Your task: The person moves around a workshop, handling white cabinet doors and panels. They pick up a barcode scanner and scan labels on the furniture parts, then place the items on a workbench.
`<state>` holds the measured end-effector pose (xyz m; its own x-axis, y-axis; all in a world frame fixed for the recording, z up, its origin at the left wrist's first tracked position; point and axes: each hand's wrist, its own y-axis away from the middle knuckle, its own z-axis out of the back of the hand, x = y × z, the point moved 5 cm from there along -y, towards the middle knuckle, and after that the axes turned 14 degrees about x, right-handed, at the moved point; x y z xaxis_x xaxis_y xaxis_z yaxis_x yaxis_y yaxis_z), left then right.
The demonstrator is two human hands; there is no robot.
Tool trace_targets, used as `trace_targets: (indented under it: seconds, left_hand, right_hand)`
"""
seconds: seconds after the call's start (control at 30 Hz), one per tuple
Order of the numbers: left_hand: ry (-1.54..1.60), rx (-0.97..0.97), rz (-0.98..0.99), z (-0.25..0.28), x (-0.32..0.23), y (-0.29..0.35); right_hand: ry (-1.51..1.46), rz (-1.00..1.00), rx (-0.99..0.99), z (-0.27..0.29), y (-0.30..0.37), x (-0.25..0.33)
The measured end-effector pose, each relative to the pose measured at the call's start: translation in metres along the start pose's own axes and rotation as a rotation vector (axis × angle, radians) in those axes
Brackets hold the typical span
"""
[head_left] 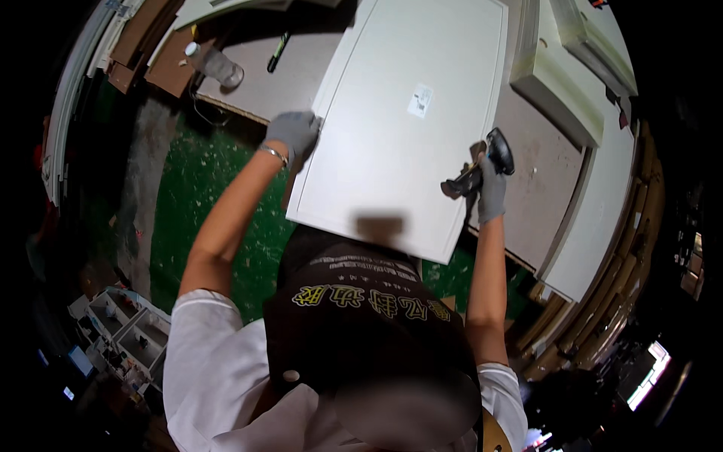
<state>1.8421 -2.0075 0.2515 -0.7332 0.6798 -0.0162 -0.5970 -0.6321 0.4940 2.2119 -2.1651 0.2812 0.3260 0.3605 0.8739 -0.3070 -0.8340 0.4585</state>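
Note:
A large white door-like panel (399,151) with a narrow raised border lies in front of me, its near end overhanging the bench toward my apron. A small printed label (420,101) sticks to its face. My left hand (294,130), in a grey glove, is closed on the panel's left edge. By the right edge, my gloved right hand (492,192) is wrapped around a black handheld tool (468,177) with a rounded dark end. The tool's exact kind is unclear, as the fingers partly cover it. It appears just over the panel's border.
On the bench (252,56) at the left stand a clear bottle (220,68) with a white cap and a black-and-green marker (278,53). Thick white panels (561,83) are stacked at the right. Grey bins (143,337) sit at the lower left, beside the green floor (192,184).

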Motion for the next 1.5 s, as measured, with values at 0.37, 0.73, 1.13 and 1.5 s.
trace_targets:
  seconds: [0.37, 0.73, 1.13, 1.5]
  left_hand:
    - [1.44, -0.184, 0.128, -0.101, 0.013, 0.057]
    - [1.582, -0.166, -0.021, -0.12, -0.013, 0.066]
    - [1.479, -0.15, 0.084, -0.127, -0.016, 0.074]
    - [1.418, -0.227, 0.098, -0.136, -0.01, 0.07]
  right_hand:
    - [-0.136, -0.047, -0.036, 0.022, 0.045, -0.056]
    - [-0.109, -0.076, -0.109, -0.03, 0.044, -0.09]
    - [-0.047, 0.045, 0.168, -0.079, 0.038, -0.007]
    - [0.388, -0.008, 0.186, -0.103, 0.004, 0.014]
